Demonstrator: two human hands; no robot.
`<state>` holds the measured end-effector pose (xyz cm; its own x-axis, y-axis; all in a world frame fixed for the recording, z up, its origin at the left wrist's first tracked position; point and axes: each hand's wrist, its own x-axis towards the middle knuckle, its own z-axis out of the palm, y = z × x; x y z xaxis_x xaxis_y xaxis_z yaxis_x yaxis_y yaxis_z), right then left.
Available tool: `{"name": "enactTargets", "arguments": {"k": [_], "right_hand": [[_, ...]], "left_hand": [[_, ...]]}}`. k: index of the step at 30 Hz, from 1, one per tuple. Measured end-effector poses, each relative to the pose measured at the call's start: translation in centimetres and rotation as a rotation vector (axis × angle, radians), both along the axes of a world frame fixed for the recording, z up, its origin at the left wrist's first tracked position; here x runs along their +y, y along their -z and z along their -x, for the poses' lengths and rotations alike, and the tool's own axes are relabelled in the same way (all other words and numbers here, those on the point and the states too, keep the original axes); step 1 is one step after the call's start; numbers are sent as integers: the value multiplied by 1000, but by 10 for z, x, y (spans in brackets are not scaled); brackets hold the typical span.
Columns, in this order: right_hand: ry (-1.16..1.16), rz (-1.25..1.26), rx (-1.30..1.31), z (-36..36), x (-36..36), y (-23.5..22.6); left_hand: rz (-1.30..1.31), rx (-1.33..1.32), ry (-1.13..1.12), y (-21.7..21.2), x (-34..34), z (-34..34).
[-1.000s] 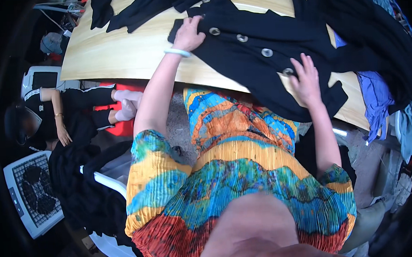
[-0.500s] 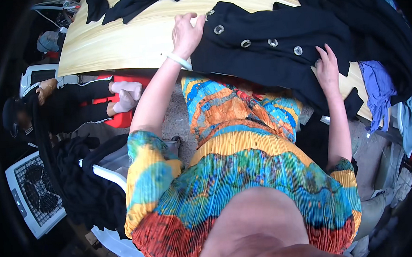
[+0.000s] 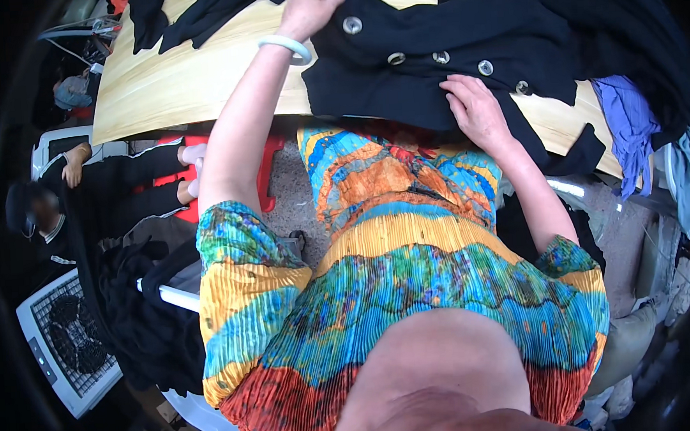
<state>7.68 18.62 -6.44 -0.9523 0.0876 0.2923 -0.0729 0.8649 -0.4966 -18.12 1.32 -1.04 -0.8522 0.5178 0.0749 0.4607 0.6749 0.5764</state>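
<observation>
Lying across the near edge of the table (image 3: 190, 79), the black large-buttoned garment (image 3: 437, 33) has our left hand (image 3: 311, 13) at its far-left end, clamped or not we cannot tell, and our right hand (image 3: 480, 115) resting on it, fingers extended, with purple cloth (image 3: 629, 126) at the near-right corner.

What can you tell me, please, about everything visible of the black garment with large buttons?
The black garment looks like soft, matte fabric, with at least five large, round, pale-rimmed buttons in an uneven row. It lies spread and slightly rumpled along the near side of the wood-look table. The left hand touches its far left end; the right hand rests on its near part.
</observation>
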Motion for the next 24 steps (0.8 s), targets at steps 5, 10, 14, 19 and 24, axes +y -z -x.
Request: {"name": "enactTargets", "arguments": {"k": [5,10,14,19,24], "right_hand": [[-17,-20,218,37,-7,-7],[44,-151,158,73,-8,6],[108,-256,66,97,19,-7],[233,-223,529,125,75,-85],[101,-307,515,106,23,-87]], "left_hand": [[-297,-459,-82,-51,-4,-16],[-867,-853,-202,-33,-4,-15],[-1114,-970,-96,-24,-3,5],[-1299,-1041,62,-31,6,22],[-1233,-917,-5,20,4,25]]}}
